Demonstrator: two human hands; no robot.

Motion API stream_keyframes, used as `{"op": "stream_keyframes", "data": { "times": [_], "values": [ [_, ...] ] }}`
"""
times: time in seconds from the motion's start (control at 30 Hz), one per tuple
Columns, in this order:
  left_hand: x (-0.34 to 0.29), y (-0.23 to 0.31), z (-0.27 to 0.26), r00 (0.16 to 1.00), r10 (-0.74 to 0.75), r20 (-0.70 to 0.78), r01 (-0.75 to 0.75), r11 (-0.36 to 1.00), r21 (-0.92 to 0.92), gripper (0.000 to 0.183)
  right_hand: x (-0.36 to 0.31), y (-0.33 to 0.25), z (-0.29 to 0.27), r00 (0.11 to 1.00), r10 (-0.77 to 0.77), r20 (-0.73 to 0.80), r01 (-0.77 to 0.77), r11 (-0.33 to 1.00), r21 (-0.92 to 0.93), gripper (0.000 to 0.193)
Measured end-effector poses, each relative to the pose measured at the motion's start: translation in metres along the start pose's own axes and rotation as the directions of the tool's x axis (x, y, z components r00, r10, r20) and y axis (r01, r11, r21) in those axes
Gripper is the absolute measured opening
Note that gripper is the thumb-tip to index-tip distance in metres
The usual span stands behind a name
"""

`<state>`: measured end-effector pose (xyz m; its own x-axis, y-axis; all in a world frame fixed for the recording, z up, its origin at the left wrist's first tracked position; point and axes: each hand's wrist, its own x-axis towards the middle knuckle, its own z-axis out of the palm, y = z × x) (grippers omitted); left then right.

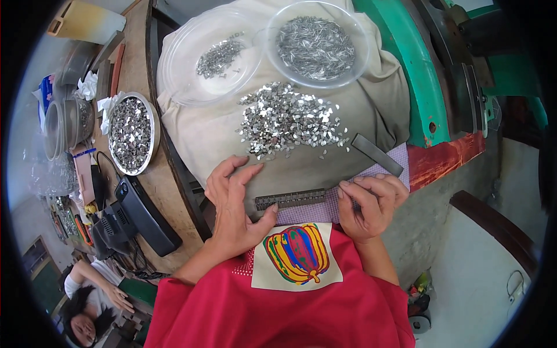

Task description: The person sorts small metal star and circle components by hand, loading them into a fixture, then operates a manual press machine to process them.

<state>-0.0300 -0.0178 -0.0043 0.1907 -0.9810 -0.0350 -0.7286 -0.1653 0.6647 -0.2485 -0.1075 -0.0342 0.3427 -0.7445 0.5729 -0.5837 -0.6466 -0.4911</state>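
A narrow dark metal bar with a row of slots lies on the cloth over my lap. My left hand is at its left end, fingers spread and thumb tip against the near edge. By the bar's right end, my right hand is closed, thumb and fingertips drawn together; anything between them is too small to make out. Beyond the bar lies a loose pile of small, shiny, flat metal pieces. A flat grey metal strip rests at an angle beyond my right hand.
At the back stand a clear bowl of thin metal pins and a shallow clear tub with small metal parts. A round dish of metal pieces and a black phone-like device occupy the left bench. Green machinery borders the right. Another person sits lower left.
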Motion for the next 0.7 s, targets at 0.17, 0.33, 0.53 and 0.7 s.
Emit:
{"op": "stream_keyframes", "data": {
  "times": [0.17, 0.33, 0.53, 0.7],
  "values": [
    [0.0006, 0.0014, -0.0003, 1.000, -0.009, 0.003, 0.009, 1.000, 0.005, 0.075, 0.0000, 0.0003, -0.0004, 1.000, -0.002, 0.005, 0.002, 1.000, 0.002, 0.029],
    [0.0010, 0.0008, -0.0001, 1.000, -0.005, 0.002, 0.005, 1.000, 0.006, 0.076, 0.0005, 0.0000, 0.0001, 1.000, -0.002, -0.001, 0.002, 1.000, -0.001, 0.029],
    [0.0013, 0.0018, -0.0008, 1.000, 0.002, 0.007, -0.002, 1.000, -0.008, 0.077, 0.0012, -0.0005, 0.0003, 1.000, -0.005, 0.000, 0.005, 1.000, -0.003, 0.030],
    [0.0018, 0.0026, -0.0005, 1.000, -0.003, 0.012, 0.003, 1.000, 0.011, 0.077, 0.0011, 0.0000, -0.0002, 1.000, -0.003, -0.002, 0.003, 1.000, -0.011, 0.028]
  ]
}}
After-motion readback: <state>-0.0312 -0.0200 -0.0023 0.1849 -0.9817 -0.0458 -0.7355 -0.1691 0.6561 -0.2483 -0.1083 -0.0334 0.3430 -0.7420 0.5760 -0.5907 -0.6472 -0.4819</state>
